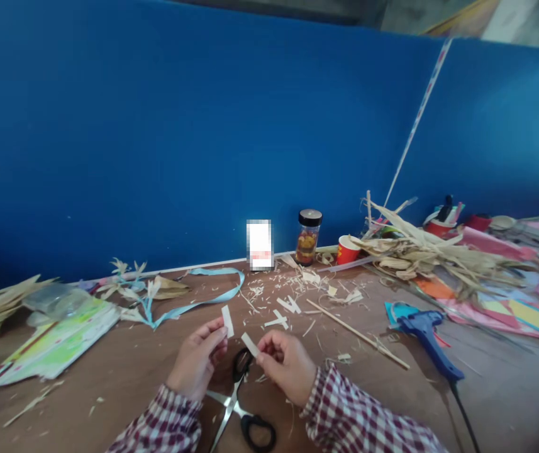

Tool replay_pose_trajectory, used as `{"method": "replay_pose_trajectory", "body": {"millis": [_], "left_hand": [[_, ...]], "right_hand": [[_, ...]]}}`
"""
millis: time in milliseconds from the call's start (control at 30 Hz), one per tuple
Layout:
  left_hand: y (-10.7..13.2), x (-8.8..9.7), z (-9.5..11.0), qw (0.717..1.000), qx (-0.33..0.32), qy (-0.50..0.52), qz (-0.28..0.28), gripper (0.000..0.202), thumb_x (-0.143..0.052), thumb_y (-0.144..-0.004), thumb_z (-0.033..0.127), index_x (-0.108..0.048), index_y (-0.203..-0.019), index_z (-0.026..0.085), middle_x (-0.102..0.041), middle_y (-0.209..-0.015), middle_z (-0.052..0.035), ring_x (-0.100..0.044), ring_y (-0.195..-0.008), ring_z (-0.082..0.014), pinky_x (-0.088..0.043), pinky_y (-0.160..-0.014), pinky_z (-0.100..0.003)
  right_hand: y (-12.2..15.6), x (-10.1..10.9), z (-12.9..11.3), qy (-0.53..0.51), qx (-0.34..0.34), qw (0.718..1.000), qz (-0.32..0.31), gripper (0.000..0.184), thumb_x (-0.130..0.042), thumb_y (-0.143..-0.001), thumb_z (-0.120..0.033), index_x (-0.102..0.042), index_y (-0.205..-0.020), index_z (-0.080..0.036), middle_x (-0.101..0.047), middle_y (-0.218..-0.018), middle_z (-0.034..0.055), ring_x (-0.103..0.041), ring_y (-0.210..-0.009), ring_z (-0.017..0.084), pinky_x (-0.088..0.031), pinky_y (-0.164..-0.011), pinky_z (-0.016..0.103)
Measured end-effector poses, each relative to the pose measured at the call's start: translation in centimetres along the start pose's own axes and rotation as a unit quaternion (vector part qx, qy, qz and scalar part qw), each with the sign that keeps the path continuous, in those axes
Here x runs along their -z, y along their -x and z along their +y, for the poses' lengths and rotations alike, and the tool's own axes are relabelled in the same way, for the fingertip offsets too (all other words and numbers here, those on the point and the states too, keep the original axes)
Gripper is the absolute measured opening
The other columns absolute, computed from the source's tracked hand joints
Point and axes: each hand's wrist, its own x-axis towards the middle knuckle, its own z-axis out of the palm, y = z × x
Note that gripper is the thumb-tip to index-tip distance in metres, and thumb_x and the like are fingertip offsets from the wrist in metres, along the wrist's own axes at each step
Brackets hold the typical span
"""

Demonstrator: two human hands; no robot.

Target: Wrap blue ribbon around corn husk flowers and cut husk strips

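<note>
My left hand (203, 353) pinches a short pale strip (227, 321) between thumb and fingers, its free end pointing up. In my right hand (288, 362) a second pale strip (250, 345) is pinched, tilted toward the left one; the two strips are apart. Their material, perhaps husk or paper, I cannot make out. Below and between my hands lies a pair of black-handled scissors (233, 402), spread open on the brown table (156, 390). Just beyond my hands are several similar cut strips (278, 319) and many small scraps (269, 286).
A blue glue gun (432, 340) and a thin stick (358, 334) lie to the right. Dried husks (429, 251) pile behind them, near a red paper cup (347, 250) and a lidded jar (307, 238). At left are blue ribbon (203, 303) and a painted sheet (61, 343).
</note>
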Motion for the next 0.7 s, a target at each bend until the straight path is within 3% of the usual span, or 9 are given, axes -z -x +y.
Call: {"method": "replay_pose_trajectory", "body": {"millis": [100, 200, 367, 533, 700], "left_hand": [[0.0, -0.1, -0.6, 0.999, 0.005, -0.029, -0.018, 0.031, -0.077, -0.053, 0.015, -0.065, -0.081, 0.012, -0.061, -0.059, 0.002, -0.053, -0.048, -0.005, -0.045, -0.045, -0.013], [0.1, -0.5, -1.0, 0.998, 0.012, -0.055, -0.021, 0.033, -0.078, -0.051, 0.021, -0.066, -0.081, 0.013, -0.062, -0.061, 0.0017, -0.053, -0.049, -0.0052, -0.045, -0.046, -0.014], [-0.6, -2.0, -0.2, 0.994, 0.039, -0.097, -0.03, 0.027, -0.075, -0.054, 0.017, -0.067, -0.081, 0.014, -0.063, -0.069, 0.0013, -0.053, -0.049, -0.0045, -0.046, -0.048, -0.014], [-1.4, -4.4, 1.3, 0.989, 0.041, -0.141, -0.033, 0.022, -0.069, -0.062, 0.01, -0.067, -0.083, 0.013, -0.063, -0.074, -0.0006, -0.054, -0.053, -0.0052, -0.049, -0.051, -0.016], [-2.3, -6.3, 1.7, 0.982, 0.054, -0.17, -0.065, 0.02, -0.065, -0.067, 0.009, -0.066, -0.087, 0.012, -0.061, -0.063, -0.001, -0.056, -0.055, -0.008, -0.051, -0.055, -0.019]], "right_hand": [[-0.2, 0.6, 0.0, 0.09, 0.073, 0.992, 0.048, 0.007, -0.05, -0.073, -0.016, -0.057, -0.074, -0.017, -0.053, -0.061, -0.0021, -0.046, -0.054, 0.009, -0.036, -0.051, 0.02], [-1.2, 2.5, 0.3, 0.144, 0.135, 0.969, 0.148, 0.01, -0.049, -0.074, -0.015, -0.057, -0.077, -0.018, -0.056, -0.071, 0.001, -0.05, -0.06, 0.012, -0.039, -0.056, 0.023], [-3.2, 5.4, 1.1, 0.08, 0.092, 0.96, 0.25, 0.012, -0.047, -0.079, -0.025, -0.054, -0.08, -0.016, -0.057, -0.069, 0.0025, -0.051, -0.058, 0.014, -0.041, -0.054, 0.024], [-3.9, 5.6, 1.7, 0.027, 0.07, 0.958, 0.276, 0.017, -0.045, -0.081, -0.03, -0.054, -0.081, -0.016, -0.056, -0.065, 0.0016, -0.05, -0.055, 0.014, -0.04, -0.049, 0.024], [-4.0, 5.3, 2.1, 0.079, 0.085, 0.955, 0.272, 0.014, -0.046, -0.08, -0.027, -0.056, -0.079, -0.017, -0.057, -0.066, 0.0014, -0.051, -0.057, 0.014, -0.04, -0.053, 0.024]]}}
